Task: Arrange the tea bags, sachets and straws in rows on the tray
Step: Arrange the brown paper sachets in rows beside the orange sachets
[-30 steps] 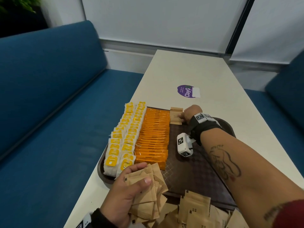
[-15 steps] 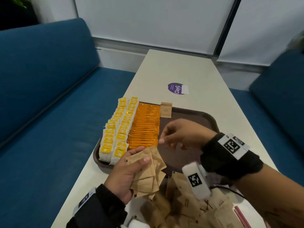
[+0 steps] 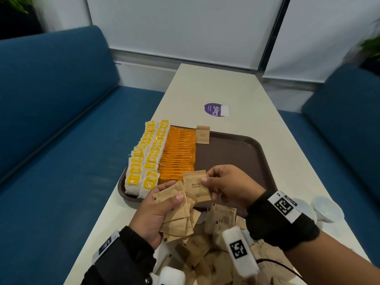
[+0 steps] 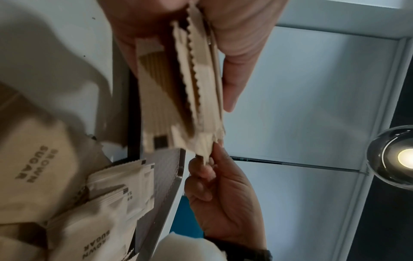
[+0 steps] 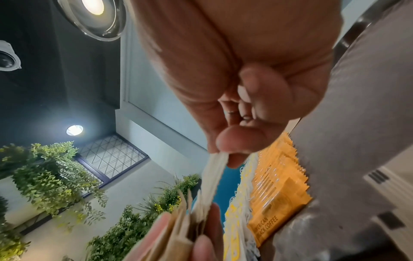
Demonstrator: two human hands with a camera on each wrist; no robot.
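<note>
On the brown tray lie two rows of yellow-tagged tea bags and a row of orange coffee sachets. One brown sugar sachet lies at the tray's far edge. My left hand grips a fanned stack of brown sugar sachets above the tray's near edge. My right hand pinches the corner of one brown sugar sachet at the top of that stack. In the left wrist view the stack sits between thumb and fingers. The right wrist view shows the pinched sachet.
A loose pile of brown sugar sachets covers the white table close to me. Two white cups stand at the right. A purple sticker lies beyond the tray. Blue benches run along both sides.
My right hand left the sachet it set at the tray's far edge, drew back toward me and took hold of a sachet from the stack in my left hand.
</note>
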